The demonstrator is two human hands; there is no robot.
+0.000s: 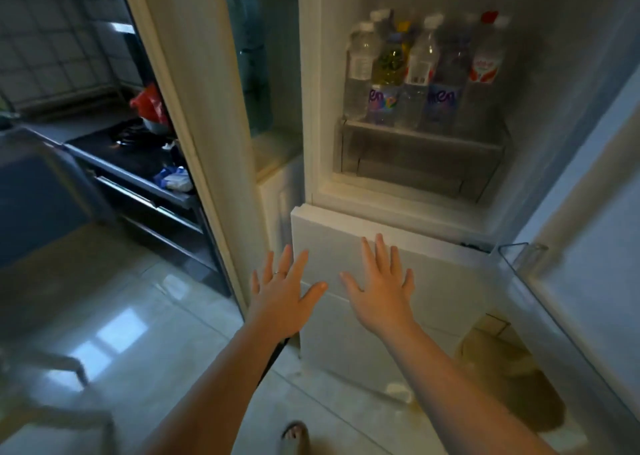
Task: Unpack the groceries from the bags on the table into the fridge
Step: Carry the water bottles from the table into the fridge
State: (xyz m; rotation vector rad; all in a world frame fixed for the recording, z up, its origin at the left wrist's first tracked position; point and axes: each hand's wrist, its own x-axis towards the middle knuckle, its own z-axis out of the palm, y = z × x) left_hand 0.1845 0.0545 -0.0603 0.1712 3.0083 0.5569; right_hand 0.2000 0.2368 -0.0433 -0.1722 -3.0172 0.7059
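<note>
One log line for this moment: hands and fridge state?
left hand: open, empty | right hand: open, empty, before white lower door | bottles: upright in door shelf

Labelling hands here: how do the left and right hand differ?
The left hand wears a ring; the right hand shows none. The left hand sits at the edge of the lower fridge front, the right hand squarely before it. Both are open, fingers spread, holding nothing.

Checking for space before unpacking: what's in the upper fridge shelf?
Upright plastic bottles crowd the shelf: clear water bottles, one yellowish, one red-capped. Its front rail hides their bases, and the back row is partly covered.
</note>
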